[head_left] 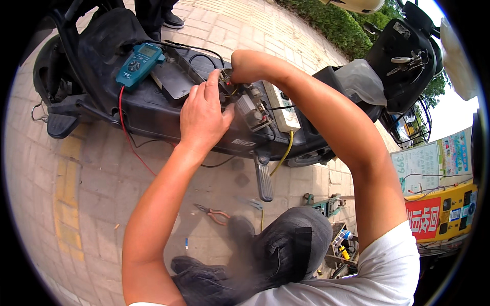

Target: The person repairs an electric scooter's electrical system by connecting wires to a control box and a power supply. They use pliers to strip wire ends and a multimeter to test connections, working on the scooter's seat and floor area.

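An opened electronic unit, a circuit board with metal heat sinks (250, 111), lies on the scooter's dark footboard (153, 115). My left hand (203, 112) grips the board's left side, fingers along the far edge and thumb nearer me. At its far end my right hand (246, 67) is closed, knuckles up; its fingertips and whatever they hold are hidden. A small red spot shows beside them. Left of my hands sits an open dark metal case (176, 84). Beyond it rests a teal handheld meter (139, 65) with a red lead (122, 117).
A white power strip (283, 109) with a yellow cord (288, 148) adjoins the board. Pliers (214, 213) lie on the paving near my knee (301, 234). A toolbox (342, 247) and yellow machine (444, 214) stand at right. Another person's shoe (173, 20) is at the far side.
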The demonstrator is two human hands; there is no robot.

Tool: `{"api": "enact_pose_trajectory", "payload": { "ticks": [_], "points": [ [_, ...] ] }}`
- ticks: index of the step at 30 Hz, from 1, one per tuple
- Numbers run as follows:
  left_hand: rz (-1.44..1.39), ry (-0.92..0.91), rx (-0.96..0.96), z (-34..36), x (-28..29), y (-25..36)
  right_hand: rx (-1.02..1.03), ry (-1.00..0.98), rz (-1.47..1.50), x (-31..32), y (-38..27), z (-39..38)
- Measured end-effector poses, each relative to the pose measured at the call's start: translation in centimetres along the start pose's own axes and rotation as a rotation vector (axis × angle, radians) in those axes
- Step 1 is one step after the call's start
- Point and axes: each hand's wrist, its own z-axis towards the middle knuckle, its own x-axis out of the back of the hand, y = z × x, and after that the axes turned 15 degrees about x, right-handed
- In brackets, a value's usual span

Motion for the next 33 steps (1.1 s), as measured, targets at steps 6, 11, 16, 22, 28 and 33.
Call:
{"api": "enact_pose_trajectory", "payload": {
  "ticks": [6, 11, 16, 22, 28, 33],
  "points": [
    [-0.054, -0.006, 0.055, 0.2, 0.4, 0.6, -0.055, 0.254, 0.080, 1.9, -1.4, -4.8],
    [-0.068, -0.031, 0.092, 0.3, 1.0, 1.0, -0.090, 0.518, 0.501, -1.3, -1.9, -10.6],
    [-0.527, -0.459, 0.418, 1.5, 2.3, 2.4, -0.050, 0.671, 0.995, -4.9, -2.7, -12.8],
    [-1.167, -0.773, 0.747, 2.5, 2.4, -0.1, 0.311, 0.758, 0.832, -6.8, -3.0, -11.9],
    [-1.325, -0.774, 0.759, 2.0, 2.3, 0.2, 0.474, 0.870, 0.330, -8.0, -3.5, -10.6],
    [-1.309, -0.818, 0.712, 2.2, 2.1, -1.0, 0.349, 0.826, 0.275, -7.6, -4.5, -11.1]
  ]
}}
